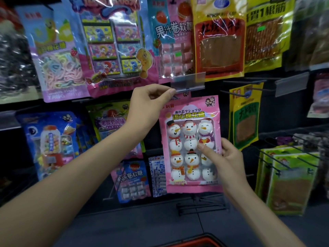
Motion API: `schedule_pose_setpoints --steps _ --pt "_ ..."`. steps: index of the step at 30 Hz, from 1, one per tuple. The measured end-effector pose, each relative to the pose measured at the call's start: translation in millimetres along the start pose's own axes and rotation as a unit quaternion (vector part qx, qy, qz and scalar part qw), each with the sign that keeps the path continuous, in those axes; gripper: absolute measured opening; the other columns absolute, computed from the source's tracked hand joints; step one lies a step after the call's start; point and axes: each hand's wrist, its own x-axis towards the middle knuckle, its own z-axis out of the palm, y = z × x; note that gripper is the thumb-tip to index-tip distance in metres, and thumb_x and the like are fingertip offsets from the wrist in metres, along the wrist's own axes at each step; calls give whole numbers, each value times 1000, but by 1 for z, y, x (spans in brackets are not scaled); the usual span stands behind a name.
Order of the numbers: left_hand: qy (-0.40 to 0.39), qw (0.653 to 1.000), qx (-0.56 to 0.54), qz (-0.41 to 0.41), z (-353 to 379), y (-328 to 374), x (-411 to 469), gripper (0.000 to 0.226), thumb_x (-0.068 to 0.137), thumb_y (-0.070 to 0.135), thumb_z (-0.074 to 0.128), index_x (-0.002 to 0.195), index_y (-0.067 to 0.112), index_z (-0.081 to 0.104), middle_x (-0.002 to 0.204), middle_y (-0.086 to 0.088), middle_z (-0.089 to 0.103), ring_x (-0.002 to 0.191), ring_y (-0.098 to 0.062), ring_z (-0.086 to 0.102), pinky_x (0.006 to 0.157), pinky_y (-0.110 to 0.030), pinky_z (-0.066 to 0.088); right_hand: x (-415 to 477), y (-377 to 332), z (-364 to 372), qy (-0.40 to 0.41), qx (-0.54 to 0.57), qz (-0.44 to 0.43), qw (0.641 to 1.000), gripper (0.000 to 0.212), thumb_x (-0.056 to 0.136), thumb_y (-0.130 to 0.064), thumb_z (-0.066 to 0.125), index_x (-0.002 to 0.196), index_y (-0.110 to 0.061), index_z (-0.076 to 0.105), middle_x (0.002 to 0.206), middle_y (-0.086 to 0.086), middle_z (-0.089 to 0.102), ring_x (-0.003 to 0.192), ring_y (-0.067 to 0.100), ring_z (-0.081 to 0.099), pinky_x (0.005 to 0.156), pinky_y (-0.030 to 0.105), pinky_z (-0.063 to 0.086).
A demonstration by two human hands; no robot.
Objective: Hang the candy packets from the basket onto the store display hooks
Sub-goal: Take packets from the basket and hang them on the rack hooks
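**Packet (190, 143) of snowman marshmallows up at the display hook**

Gripped low on the right edge by the right hand (226, 155), thumb pressed flat on the front, fingers curled behind. Pinched in the left hand (153, 98): the left end of the clear price flap (188, 82), tipped up just above the packet's top. Hanging hole and hook hidden behind flap and fingers; threaded or not, impossible to tell. Likely to drop toward the basket (204, 241) if released before the hole catches. Risk of a torn header if pushed on askew.
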Motion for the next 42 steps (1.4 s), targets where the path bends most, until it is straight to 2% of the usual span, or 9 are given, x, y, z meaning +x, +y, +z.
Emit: schedule_pose_setpoints --steps 8,17,24,28,30,33,36,39,42 --pt "13 1000 -20 -14 -1 1 0 9 91 24 81 95 16 82 83 5 78 77 2 70 73 -11 52 6 4 7 4 -12 0 1000 24 87 -16 83 109 -13 75 101 5 81 95 25 79 87 54 63" --pt "41 999 3 -12 3 -3 -2 9 91 32 80 93 23 82 97 -3 76 90 -15 72 83 -26 59 7 2 8 4 -14 4 1000 24 87 -19 82 110 -13 75 101 5 81 95 24 79 85 51 64" --pt "40 999 13 2 4 0 -11 5 94 30 78 96 26 79 107 0 68 86 6 63 74 -13 53 10 3 6 6 -36 -4 999 24 87 -23 82 109 -15 76 100 1 81 94 20 79 86 48 64" --pt "61 998 12 -29 7 -18 -33 35 93 40 77 127 37 68 126 11 62 114 1 59 98 -26 52 15 6 6 9 -48 -2 999 23 87 -25 83 107 -18 76 99 1 81 93 21 79 86 52 64" --pt "87 993 3 -84 12 -34 -49 54 91 44 78 140 39 57 131 11 58 119 -5 57 98 -28 50 18 8 7 10 -54 -1 999 22 87 -26 83 106 -18 76 98 1 81 92 21 79 86 53 64" --pt "80 974 -52 -203 24 -55 -70 72 87 45 81 150 35 47 129 9 57 115 -8 60 84 -20 50 24 12 12 10 -50 11 999 21 87 -25 83 105 -17 76 98 1 81 92 20 79 87 52 64" --pt "35 956 -97 -274 32 -77 -80 56 88 39 82 138 27 59 117 8 69 99 -6 71 75 -22 58 31 17 16 16 -41 23 999 23 86 -24 84 105 -16 76 99 3 81 92 23 79 87 54 63" --pt "32 949 -117 -292 39 -97 -78 35 87 39 83 117 25 72 107 3 76 98 -16 75 89 -44 63 41 24 19 21 -41 35 998 24 85 -22 85 107 -16 76 99 4 81 91 25 80 85 54 64" --pt "34 955 -108 -275 41 -108 -69 27 86 41 83 106 25 75 102 1 77 98 -19 74 89 -49 62 57 29 21 21 -41 46 998 24 84 -23 86 105 -16 78 99 7 81 91 29 79 85 57 63"
